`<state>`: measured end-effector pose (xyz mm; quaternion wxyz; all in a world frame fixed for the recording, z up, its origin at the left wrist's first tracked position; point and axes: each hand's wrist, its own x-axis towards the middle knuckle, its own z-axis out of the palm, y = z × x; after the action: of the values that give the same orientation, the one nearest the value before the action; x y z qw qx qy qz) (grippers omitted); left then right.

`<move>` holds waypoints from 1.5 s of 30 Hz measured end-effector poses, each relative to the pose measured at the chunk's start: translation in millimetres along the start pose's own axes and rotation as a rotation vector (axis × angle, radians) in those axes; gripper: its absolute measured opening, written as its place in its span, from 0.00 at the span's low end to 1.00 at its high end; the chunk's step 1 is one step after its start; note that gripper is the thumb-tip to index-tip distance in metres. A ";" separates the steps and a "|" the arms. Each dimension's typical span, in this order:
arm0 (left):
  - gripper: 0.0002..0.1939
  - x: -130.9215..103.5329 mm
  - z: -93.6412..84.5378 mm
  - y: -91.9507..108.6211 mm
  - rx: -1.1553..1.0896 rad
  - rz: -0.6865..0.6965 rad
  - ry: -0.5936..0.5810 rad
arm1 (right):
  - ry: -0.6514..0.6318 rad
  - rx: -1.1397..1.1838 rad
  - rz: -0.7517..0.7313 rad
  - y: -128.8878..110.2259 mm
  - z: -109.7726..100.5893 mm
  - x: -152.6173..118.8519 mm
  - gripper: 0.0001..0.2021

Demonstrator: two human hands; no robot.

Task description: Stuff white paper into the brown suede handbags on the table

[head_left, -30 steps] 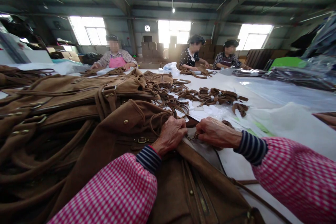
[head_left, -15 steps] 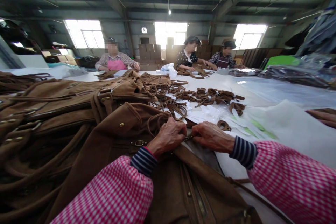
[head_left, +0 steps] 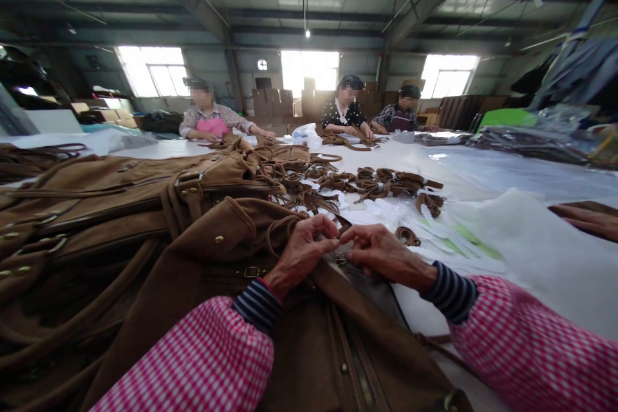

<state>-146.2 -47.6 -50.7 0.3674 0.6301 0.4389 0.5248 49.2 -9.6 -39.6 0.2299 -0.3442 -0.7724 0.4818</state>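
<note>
2 hands, left hand [head_left: 305,248] and right hand [head_left: 383,254]: half-curled, fingertips almost meeting; can't tell if gripping. 1 metal clasp [head_left: 340,261] just below. 1 brown bag [head_left: 309,347] underneath, counter's [head_left: 391,152] near side, folded edge slanting near-right. Room: rightward, over white sheeting [head_left: 512,238]. 3 co-workers [head_left: 342,114], far edge.

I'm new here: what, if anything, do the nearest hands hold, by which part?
Cannot tell: left hand and right hand nearly meet over a brown bag.
</note>
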 end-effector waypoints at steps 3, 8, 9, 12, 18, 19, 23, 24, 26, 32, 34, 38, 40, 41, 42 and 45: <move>0.08 -1.5 1.8 4.4 0.027 0.032 0.028 | 0.012 0.005 -0.005 -4.2 9.2 10.4 0.06; 0.12 -2.2 1.9 1.2 0.037 -0.014 -0.009 | 0.131 0.070 -0.026 8.4 9.9 7.1 0.07; 0.13 -2.3 1.3 -0.2 0.075 -0.025 -0.060 | 0.164 0.092 -0.033 11.8 8.6 4.2 0.09; 0.13 -3.1 0.0 -3.7 0.303 -0.060 -0.188 | 0.206 0.161 -0.030 17.8 6.0 -4.1 0.13; 0.09 -4.0 0.9 -9.3 0.443 -0.059 -0.180 | 0.090 0.082 -0.007 12.3 -2.9 -13.2 0.10; 0.09 -3.9 1.0 -10.4 0.436 -0.051 -0.173 | 0.060 0.007 0.010 11.1 -8.1 -15.8 0.09; 0.11 -3.6 1.6 -12.9 0.432 -0.046 -0.158 | 0.005 -0.407 -0.053 9.4 -34.5 -30.5 0.07; 0.11 -3.6 1.9 -12.8 0.431 -0.050 -0.159 | 0.010 -0.484 -0.092 9.8 -39.7 -33.6 0.08; 0.11 -3.5 2.4 -11.9 0.426 -0.060 -0.152 | 0.049 -0.556 -0.139 11.1 -45.0 -36.3 0.10; 0.13 -2.3 1.3 -7.2 0.357 -0.074 -0.124 | 0.298 -0.250 -0.120 11.4 -22.6 -13.9 0.11; 0.14 -1.9 0.0 -6.4 0.320 -0.071 -0.121 | 0.317 -0.011 -0.089 10.1 -11.5 -2.8 0.13; 0.15 -1.0 -1.4 -6.9 0.198 -0.046 -0.135 | 0.347 0.459 -0.089 12.3 1.3 11.7 0.17; 0.15 -0.5 -0.8 -7.2 0.157 -0.045 -0.133 | 0.361 0.566 -0.093 15.9 2.6 13.8 0.19; 0.15 -0.2 -0.3 -7.2 0.157 -0.048 -0.127 | 0.361 0.585 -0.087 17.7 2.5 13.8 0.20; 0.15 0.1 0.3 -7.0 0.165 -0.051 -0.118 | 0.358 0.586 -0.082 19.4 2.2 13.3 0.20; 0.16 0.4 1.9 -5.5 0.179 -0.057 -0.095 | 0.327 0.548 -0.081 22.1 2.0 10.4 0.19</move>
<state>-145.3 -45.3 -56.0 0.3449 0.6719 0.4837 0.4423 47.9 3.6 -60.1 0.4541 -0.3116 -0.5797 0.6005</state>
